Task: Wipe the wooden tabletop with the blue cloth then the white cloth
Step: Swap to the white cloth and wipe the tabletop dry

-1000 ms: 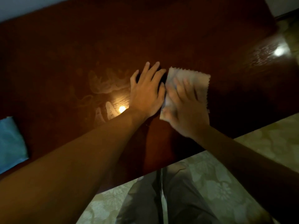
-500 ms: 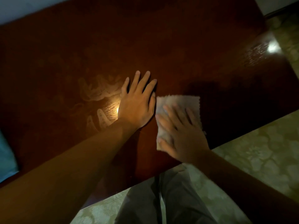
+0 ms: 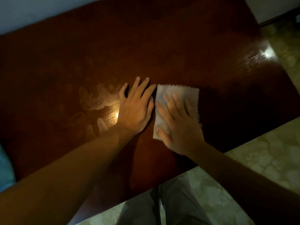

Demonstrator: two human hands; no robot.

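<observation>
The dark wooden tabletop (image 3: 178, 51) fills most of the head view. A white cloth (image 3: 180, 93) with zigzag edges lies flat on it near the front edge. My right hand (image 3: 178, 125) presses on the cloth with straight, spread fingers. Just left of it, my left hand (image 3: 135, 109) rests flat on the bare wood, its fingers straight and touching the cloth's left edge. The blue cloth (image 3: 5, 169) lies at the far left edge of the view, mostly cut off.
Pale damp smears (image 3: 97, 99) and a bright light reflection mark the wood left of my left hand. Another glare spot (image 3: 267, 53) sits at the table's right corner. Patterned floor (image 3: 259, 159) and my grey-trousered legs (image 3: 162, 208) lie below the front edge.
My right hand pulled the white cloth toward the front edge half a second ago, then pushed it back away to beside my left fingertips. My left hand stayed flat in place.
</observation>
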